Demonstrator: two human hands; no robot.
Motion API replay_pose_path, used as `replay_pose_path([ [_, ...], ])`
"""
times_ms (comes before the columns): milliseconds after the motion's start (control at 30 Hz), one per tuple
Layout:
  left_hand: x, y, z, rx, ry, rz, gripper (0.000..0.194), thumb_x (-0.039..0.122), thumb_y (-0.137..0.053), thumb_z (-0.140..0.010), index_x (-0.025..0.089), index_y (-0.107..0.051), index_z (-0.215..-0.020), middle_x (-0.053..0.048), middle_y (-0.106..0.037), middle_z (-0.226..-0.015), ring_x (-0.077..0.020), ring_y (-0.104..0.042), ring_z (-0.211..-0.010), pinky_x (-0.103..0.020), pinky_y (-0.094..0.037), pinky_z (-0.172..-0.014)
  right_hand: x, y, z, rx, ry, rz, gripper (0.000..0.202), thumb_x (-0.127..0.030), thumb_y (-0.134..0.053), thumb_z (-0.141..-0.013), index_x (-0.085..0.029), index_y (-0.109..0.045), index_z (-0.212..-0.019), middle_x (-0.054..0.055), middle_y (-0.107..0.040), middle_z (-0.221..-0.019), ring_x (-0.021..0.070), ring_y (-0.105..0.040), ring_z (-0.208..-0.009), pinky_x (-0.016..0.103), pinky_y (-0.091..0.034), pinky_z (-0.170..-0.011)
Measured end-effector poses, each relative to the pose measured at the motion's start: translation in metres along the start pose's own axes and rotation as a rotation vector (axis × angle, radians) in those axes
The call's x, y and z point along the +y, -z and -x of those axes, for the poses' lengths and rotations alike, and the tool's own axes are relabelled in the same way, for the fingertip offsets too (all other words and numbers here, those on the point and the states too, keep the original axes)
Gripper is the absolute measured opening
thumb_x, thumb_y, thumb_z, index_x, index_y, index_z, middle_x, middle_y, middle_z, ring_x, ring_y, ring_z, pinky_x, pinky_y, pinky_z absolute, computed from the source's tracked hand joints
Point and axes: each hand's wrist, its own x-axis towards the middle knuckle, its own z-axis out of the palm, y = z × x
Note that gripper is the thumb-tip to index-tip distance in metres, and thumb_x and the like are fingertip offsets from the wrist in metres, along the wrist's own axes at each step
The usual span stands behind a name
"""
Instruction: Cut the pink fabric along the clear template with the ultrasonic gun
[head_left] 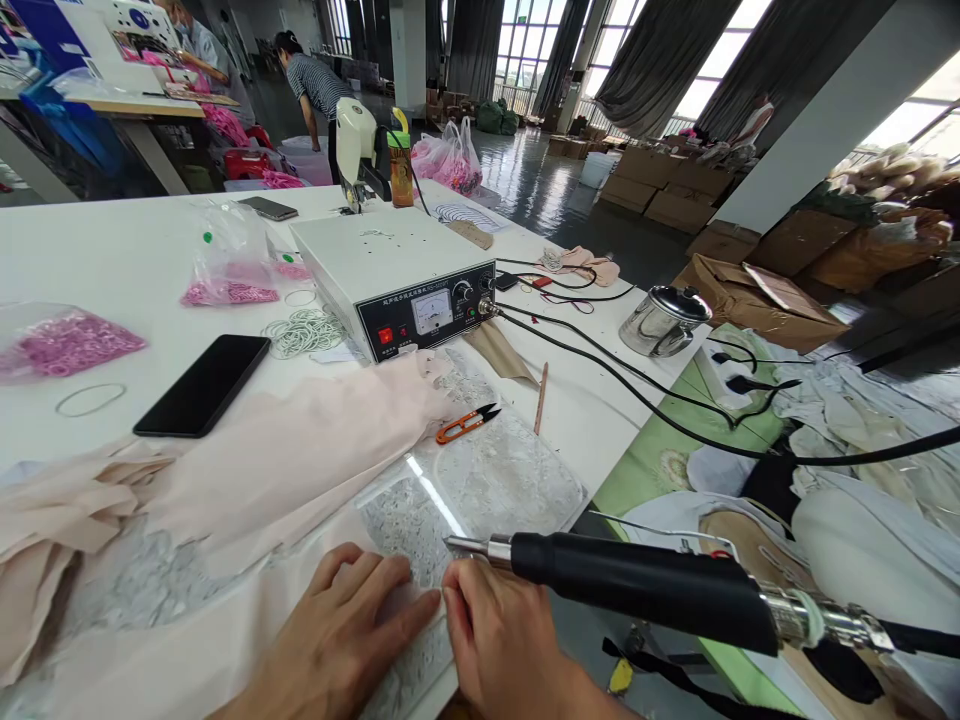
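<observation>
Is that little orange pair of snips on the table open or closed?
Open. The orange snips lie flat on the clear sheet, their dark blades spread apart at the tips.

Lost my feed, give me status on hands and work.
Left hand flat on pale pink fabric. Right hand at black-handled metal-tipped tool. Orange thread snips lie beyond.

A black phone (202, 385) lies at nine o'clock, orange snips (463, 424) at centre, a steel kettle (664, 320) at two o'clock, a white control box (394, 275) at twelve.

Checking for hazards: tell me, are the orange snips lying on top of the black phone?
No, the orange snips lie on the clear sheet, well apart from the black phone.
</observation>
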Motion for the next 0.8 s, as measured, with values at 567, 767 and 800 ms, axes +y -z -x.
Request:
replay_pose_path([
  [567, 0.000, -0.001, -0.004, 0.103, -0.030, 0.020, 0.043, 0.007, -0.031, -0.100, 0.028, -0.066, -0.115, -0.004, -0.062, -0.100, -0.0194, -0.054, -0.086, -0.039, -0.032, -0.093, 0.027, 0.016, 0.017, 0.101, 0.316, -0.102, 0.026, -0.014, -0.051, -0.093, -0.013, -0.067, -0.114, 0.010, -0.077, -0.092, 0.0186, -0.074, -0.078, 0.028, -0.056, -0.067],
  [767, -0.001, 0.000, 0.002, 0.021, -0.084, -0.060, 0.041, 0.008, -0.032, -0.100, 0.024, -0.063, -0.122, -0.005, -0.065, -0.107, -0.0191, -0.059, -0.092, -0.040, -0.033, -0.102, 0.035, 0.010, 0.025, 0.051, 0.361, -0.052, 0.028, -0.015, -0.055, -0.091, -0.009, -0.066, -0.116, 0.013, -0.079, -0.104, 0.0209, -0.075, -0.094, 0.032, -0.058, -0.080],
  [800, -0.001, -0.003, 0.005, 0.034, -0.104, -0.081, 0.040, 0.009, -0.033, -0.100, 0.023, -0.062, -0.124, -0.006, -0.065, -0.109, -0.0197, -0.059, -0.093, -0.041, -0.033, -0.103, 0.035, 0.010, 0.026, 0.055, 0.365, -0.050, 0.028, -0.014, -0.055, -0.092, -0.008, -0.066, -0.116, 0.013, -0.079, -0.104, 0.0208, -0.075, -0.095, 0.032, -0.058, -0.081],
])
